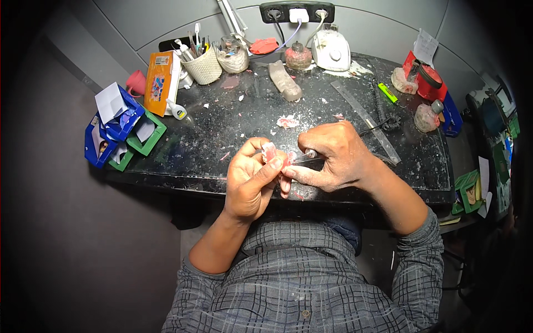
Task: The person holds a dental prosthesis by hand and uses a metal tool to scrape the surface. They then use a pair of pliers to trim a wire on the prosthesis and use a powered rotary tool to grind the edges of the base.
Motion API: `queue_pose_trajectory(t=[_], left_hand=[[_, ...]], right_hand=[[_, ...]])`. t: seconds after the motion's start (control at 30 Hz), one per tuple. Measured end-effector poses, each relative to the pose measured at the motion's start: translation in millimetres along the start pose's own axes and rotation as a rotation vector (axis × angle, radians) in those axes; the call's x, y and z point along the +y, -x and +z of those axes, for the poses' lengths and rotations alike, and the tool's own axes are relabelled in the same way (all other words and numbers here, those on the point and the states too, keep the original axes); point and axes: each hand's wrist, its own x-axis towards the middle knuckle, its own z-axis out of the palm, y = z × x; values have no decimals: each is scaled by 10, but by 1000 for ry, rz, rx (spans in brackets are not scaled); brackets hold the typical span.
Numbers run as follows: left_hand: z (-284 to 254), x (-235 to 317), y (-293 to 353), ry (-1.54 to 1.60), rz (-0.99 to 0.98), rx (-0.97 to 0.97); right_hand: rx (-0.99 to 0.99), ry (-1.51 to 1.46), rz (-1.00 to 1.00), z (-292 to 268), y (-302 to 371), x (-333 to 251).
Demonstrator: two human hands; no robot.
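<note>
A small, rough pink piece with white patches was pinched by the left hand above the black table; a metal tool was gripped by the right hand beside it.

No text could be read: the white label on the orange packet and the bottle's yellow label were too small.

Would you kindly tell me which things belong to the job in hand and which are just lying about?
In hand:
- pink denture-like piece, left hand
- slim metal tool, right hand

Apparently lying about:
- ruler
- orange package
- white squeeze bottle
</note>
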Motion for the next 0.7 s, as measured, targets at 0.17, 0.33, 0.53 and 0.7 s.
queue_pose_trajectory(t=[0.17, 0.33, 0.53, 0.7], left_hand=[[34, -28, 0, -61, 76, 16], [46, -53, -18, -95, 126, 22], [68, -65, -16, -112, 139, 41], [70, -70, -18, -140, 158, 55]], right_hand=[[2, 2, -2, 9, 2, -8], [-19, 7, 48, -2, -3, -30], [-13, 11, 47, -23, -14, -47], [11, 29, 38, -5, -7, -30]])
